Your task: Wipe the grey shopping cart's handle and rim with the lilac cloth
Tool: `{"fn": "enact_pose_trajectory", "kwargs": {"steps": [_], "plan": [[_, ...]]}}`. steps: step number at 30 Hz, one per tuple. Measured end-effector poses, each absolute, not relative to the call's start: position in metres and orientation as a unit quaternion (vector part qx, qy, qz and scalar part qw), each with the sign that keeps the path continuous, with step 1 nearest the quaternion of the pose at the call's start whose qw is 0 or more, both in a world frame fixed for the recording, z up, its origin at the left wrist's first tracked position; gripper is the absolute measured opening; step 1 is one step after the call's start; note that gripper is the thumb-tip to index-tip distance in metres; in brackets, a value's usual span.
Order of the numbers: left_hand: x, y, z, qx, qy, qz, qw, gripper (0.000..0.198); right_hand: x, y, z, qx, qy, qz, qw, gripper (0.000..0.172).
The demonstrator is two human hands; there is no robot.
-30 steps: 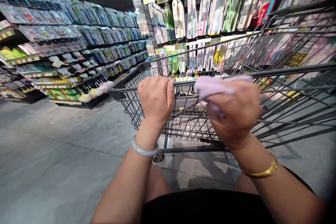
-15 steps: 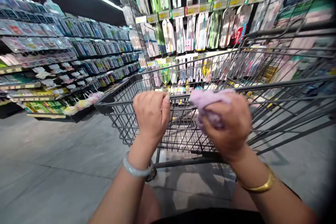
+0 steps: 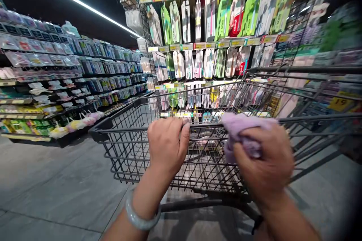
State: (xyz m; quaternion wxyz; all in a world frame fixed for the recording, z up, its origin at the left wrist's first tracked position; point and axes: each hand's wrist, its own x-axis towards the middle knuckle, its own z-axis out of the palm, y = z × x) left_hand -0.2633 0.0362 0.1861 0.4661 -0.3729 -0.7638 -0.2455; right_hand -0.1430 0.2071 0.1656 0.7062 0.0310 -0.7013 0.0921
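Note:
A dark wire shopping cart (image 3: 124, 163) stands right in front of me. My left hand (image 3: 167, 147), with a pale bangle at the wrist, is closed around the cart's near top rail. Bunched in my right hand (image 3: 267, 158) is a light purple cloth (image 3: 240, 124), pressed against the same rail farther right. The fingers of that hand are wrapped into the cloth and slightly blurred. Through the mesh, the wire floor of the basket shows.
Ahead, a rack (image 3: 203, 45) holds rows of packaged toothbrushes with price strips. Shelves of hanging packets (image 3: 110, 64) run along the left. Another cart's wire side (image 3: 319, 120) seems to extend at the right. Grey floor (image 3: 56, 192) lies to the left.
The view has tilted up, so the cart and both hands sit lower and more of the rack shows. The right hand with the cloth has slid right along the rail. The left hand keeps its grip.

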Motion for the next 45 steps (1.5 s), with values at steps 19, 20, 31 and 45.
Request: {"fn": "enact_pose_trajectory", "kwargs": {"steps": [19, 20, 31, 45], "plan": [[-0.246, 0.066, 0.194, -0.434, -0.757, -0.214, 0.440, 0.026, -0.129, 0.243, 0.175, -0.066, -0.686, 0.050, 0.723, 0.032], [-0.246, 0.066, 0.194, -0.433, -0.759, -0.211, 0.437, 0.026, -0.130, 0.242, 0.174, -0.062, -0.697, 0.039, 0.714, 0.036], [-0.245, 0.064, 0.194, -0.436, -0.758, -0.204, 0.440, 0.024, -0.103, 0.263, 0.192, -0.135, -0.698, 0.051, 0.701, 0.057], [-0.238, 0.061, 0.194, -0.422, -0.767, -0.239, 0.421, 0.026, -0.135, 0.232, 0.164, -0.004, -0.717, 0.000, 0.697, 0.034]]}}
